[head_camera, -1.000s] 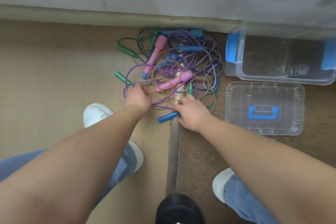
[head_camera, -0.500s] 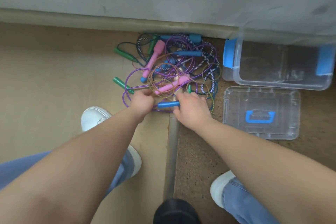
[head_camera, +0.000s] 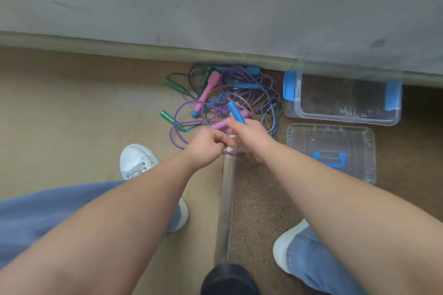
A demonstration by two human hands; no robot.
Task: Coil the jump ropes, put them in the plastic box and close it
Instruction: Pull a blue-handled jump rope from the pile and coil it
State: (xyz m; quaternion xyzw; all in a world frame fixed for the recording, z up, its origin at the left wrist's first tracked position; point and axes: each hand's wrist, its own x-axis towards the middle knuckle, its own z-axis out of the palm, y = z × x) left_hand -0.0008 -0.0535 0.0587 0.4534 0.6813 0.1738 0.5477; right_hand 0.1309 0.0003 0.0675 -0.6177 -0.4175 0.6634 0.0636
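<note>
The blue handle [head_camera: 236, 112] is in your right hand [head_camera: 253, 137]. Its free end sticks out above the fist, with the long axis slanting up and slightly left in the frame. That end points back into the tangle of jump ropes [head_camera: 239, 93], which lies at centre frame against the foot of the wall. Your right fingers are curled round the handle's lower part. Its cord is lost among the other loops and cannot be traced.

Your left hand [head_camera: 208, 146] sits just left of the right and close beside it, at the near edge of the pile. Its fingers are curled, but I cannot tell whether they hold a cord. A purple cord [head_camera: 171, 132] loops out to its left.

Both forearms reach forward from the bottom of the frame, converging, wrists bent down.

The plastic box [head_camera: 342, 120] stands open at right, just beside the tangle, with nothing coiled inside it. Its lid [head_camera: 309, 139] lies flat below it. In my judgement no rope is separated yet. Freeing this one means drawing the handle toward you, away from the pile. Expect neighbouring loops to snag and drag along.
</note>
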